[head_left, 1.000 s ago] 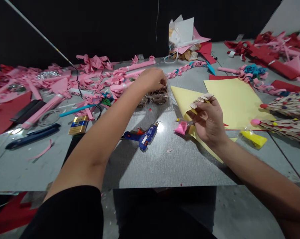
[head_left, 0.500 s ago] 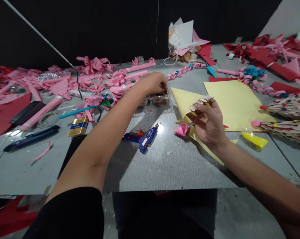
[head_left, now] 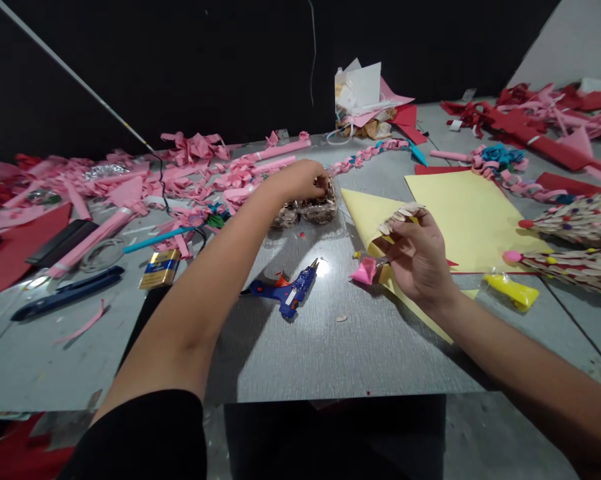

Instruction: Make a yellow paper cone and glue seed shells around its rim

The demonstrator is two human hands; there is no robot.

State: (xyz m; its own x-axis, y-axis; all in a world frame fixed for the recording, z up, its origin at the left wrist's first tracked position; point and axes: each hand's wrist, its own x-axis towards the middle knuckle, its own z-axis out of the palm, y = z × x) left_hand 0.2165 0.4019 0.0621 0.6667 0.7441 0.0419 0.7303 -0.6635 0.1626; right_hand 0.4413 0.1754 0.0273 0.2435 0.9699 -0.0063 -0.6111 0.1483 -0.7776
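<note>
My left hand (head_left: 311,181) reaches over a clear plastic tray (head_left: 319,212) of small brown pieces, its fingers bent together at the tray's far part; what they hold, if anything, is hidden. On the right, my right hand (head_left: 418,257) pinches the tip of a pale yellow paper cone (head_left: 370,210), which has overlapping whitish seed-like pieces (head_left: 400,217) along its end. A small pink packet (head_left: 364,269) lies beside the cone. Between my arms rests a blue glue gun (head_left: 290,293), nozzle pointing away. One loose pale piece (head_left: 341,319) lies on the table.
Yellow sheets (head_left: 470,220) lie at the right, near a yellow packet (head_left: 513,292) and two decorated cones (head_left: 580,263). Pink paper scraps (head_left: 195,150) cover the back left. A blue cutter (head_left: 68,293) and a gold box (head_left: 159,269) lie at the left.
The whole view has shifted slightly, so the table sits lower in the picture. My left hand has moved a little within the tray; my right hand keeps its hold.
</note>
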